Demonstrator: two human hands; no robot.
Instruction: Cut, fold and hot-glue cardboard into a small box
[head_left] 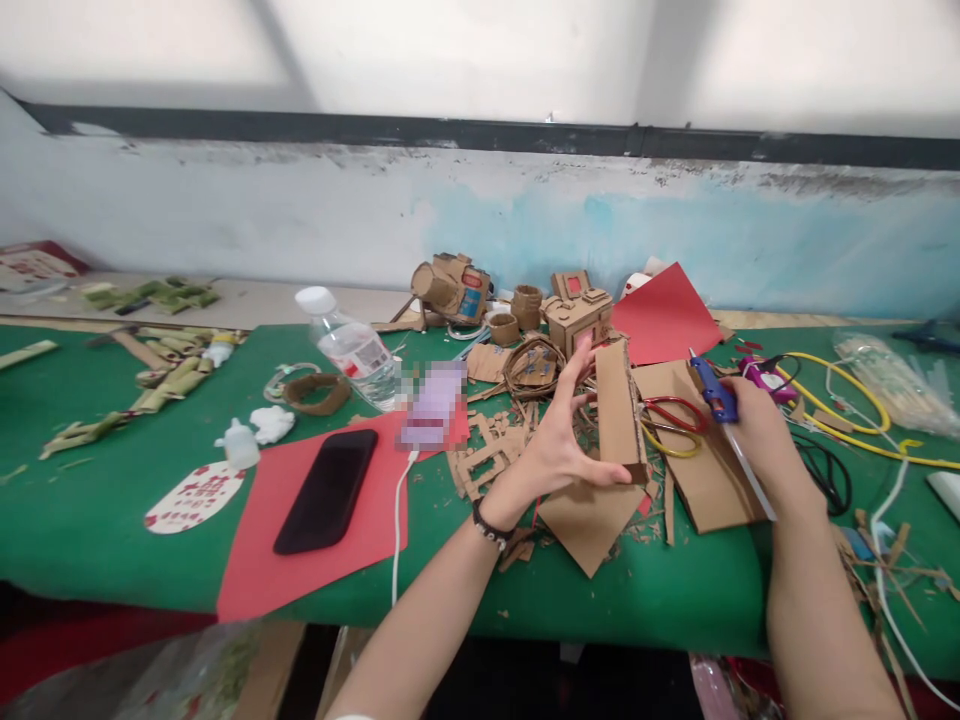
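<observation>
Between the thumb and fingers of my left hand [559, 440] is a small cardboard box [621, 410], held upright above the table. My right hand [761, 430] is closed around a blue hot glue gun [716, 392], its nozzle pointing up and away and a clear glue stick [750, 470] trailing from its back. Scissors with red and yellow handles [675, 425] lie between the hands, on a flat cardboard sheet [716, 490]. Under the held box a smaller cardboard piece [592, 530] rests on the green cloth. Behind it stands a cardboard model camera [577, 318].
Another cardboard camera [454, 288] and cardboard rings [527, 305] stand by the wall. Leftward are a tilted water bottle [352, 350], a black phone [327, 490] and a red sheet [255, 560]. Cardboard scraps [491, 445] litter the middle. A yellow cable [862, 375] and stick bag [900, 380] lie right.
</observation>
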